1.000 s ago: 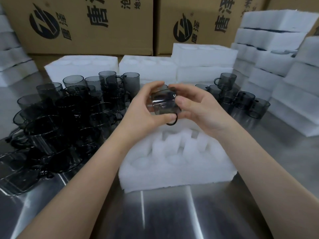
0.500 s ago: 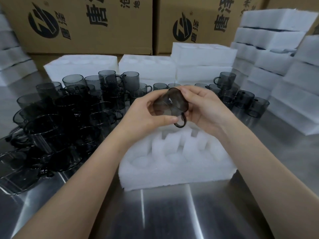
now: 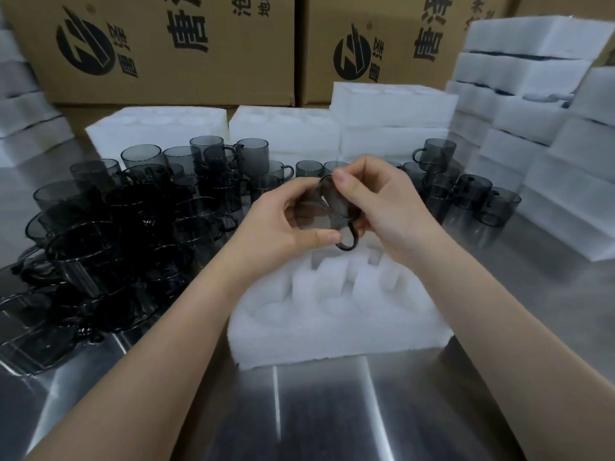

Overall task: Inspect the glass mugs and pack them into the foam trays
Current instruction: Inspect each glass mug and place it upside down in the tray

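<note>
Mug (image 3: 327,211) sits tilted between your hands, left hand (image 3: 276,224) and right hand (image 3: 386,207) both gripping it above the foam tray (image 3: 332,327).

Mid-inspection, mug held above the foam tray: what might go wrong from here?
1. The glass mug is pinched by fingers of the left hand and right hand, tilted in mid-air; a slip might drop it onto the foam tray or the steel table.
2. The crowded mug pile sits close beside the left forearm; a careless sweep could knock glasses together.
</note>
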A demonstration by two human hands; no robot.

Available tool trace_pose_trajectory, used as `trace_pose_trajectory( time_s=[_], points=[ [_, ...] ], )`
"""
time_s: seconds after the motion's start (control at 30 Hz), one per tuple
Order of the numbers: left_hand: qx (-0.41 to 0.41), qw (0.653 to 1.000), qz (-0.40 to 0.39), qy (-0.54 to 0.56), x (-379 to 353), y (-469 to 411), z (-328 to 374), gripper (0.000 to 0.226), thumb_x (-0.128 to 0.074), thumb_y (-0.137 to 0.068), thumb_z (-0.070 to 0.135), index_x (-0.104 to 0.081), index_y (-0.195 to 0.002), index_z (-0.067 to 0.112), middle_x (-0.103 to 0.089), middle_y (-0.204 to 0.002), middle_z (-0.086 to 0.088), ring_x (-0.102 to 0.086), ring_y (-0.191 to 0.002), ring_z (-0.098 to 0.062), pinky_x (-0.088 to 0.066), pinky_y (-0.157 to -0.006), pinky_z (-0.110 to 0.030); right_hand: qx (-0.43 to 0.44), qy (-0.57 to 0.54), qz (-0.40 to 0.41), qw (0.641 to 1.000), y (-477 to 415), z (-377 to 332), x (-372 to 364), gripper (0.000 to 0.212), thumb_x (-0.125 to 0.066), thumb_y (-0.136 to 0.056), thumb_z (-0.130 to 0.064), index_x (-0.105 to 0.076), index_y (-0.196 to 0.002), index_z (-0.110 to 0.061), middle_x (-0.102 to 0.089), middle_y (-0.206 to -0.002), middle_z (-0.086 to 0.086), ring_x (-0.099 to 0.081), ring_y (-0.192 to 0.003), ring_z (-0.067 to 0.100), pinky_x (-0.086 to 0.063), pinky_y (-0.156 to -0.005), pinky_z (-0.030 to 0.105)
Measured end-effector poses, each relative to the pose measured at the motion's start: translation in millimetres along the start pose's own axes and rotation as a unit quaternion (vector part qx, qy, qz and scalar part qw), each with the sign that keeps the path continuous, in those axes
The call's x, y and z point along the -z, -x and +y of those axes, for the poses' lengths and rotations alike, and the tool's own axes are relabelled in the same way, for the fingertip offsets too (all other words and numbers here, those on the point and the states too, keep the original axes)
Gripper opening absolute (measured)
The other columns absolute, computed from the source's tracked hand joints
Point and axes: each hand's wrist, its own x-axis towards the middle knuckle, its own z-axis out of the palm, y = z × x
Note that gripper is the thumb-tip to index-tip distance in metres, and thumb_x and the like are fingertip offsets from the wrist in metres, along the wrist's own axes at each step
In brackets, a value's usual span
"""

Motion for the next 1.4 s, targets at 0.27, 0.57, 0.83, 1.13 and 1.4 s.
trace_pose_trajectory(
  time_s=[0.27,0.57,0.83,1.13,1.4],
  points=[
    [-0.028,0.990,0.102,0.096,4.5,-2.9,-0.9,0.043,-0.071,-0.078,-0.002,-0.053,-0.115,0.007,-0.066,-0.105,0.004,-0.066,-0.097,-0.003,-0.049,-0.080,-0.017,-0.100,-0.163,-0.033,0.981,-1.4,-4.0,3.4,0.019,-0.059,-0.092,-0.030,-0.055,-0.089,-0.011,-0.060,-0.084,0.010,-0.061,-0.068,0.021,-0.056,-0.066,0.034],
    [-0.026,0.991,0.112,0.069,8.8,-5.0,-3.0,0.054,-0.083,-0.064,0.002,-0.062,-0.110,0.020,-0.070,-0.101,0.008,-0.065,-0.098,-0.009,-0.053,-0.082,-0.029,-0.064,-0.038,-0.111,0.991,1.6,-3.7,-0.4,0.034,-0.054,-0.098,-0.027,-0.061,-0.066,-0.017,-0.057,-0.062,-0.003,-0.055,-0.054,0.016,-0.049,-0.056,0.028],
    [-0.018,0.989,0.124,0.079,8.2,-3.8,-3.0,0.032,-0.074,-0.075,0.018,-0.066,-0.106,0.018,-0.074,-0.099,0.005,-0.067,-0.099,-0.009,-0.053,-0.087,-0.026,-0.006,-0.085,-0.130,0.988,4.5,-6.2,-0.3,0.025,-0.048,-0.100,-0.017,-0.066,-0.084,-0.011,-0.054,-0.074,0.007,-0.055,-0.059,0.016,-0.049,-0.060,0.027],
    [0.043,0.990,0.095,0.091,8.4,-2.4,0.1,0.045,-0.055,-0.088,0.043,-0.070,-0.099,0.003,-0.072,-0.098,-0.019,-0.069,-0.100,-0.030,-0.054,-0.091,-0.042,0.107,-0.010,-0.087,0.990,8.1,-9.3,-1.9,0.023,-0.058,-0.091,0.003,-0.071,-0.094,-0.016,-0.063,-0.070,-0.003,-0.052,-0.054,0.014,-0.048,-0.060,0.026],
    [-0.016,0.991,0.082,0.101,7.2,-1.9,-2.7,0.029,-0.069,-0.080,0.017,-0.064,-0.109,0.014,-0.074,-0.099,0.005,-0.068,-0.099,-0.011,-0.052,-0.083,-0.023,0.046,0.002,-0.093,0.995,8.6,-13.0,-2.8,0.033,-0.045,-0.098,-0.024,-0.058,-0.070,-0.011,-0.057,-0.062,-0.016,-0.045,-0.059,0.011,-0.041,-0.063,0.019]
  ],
)
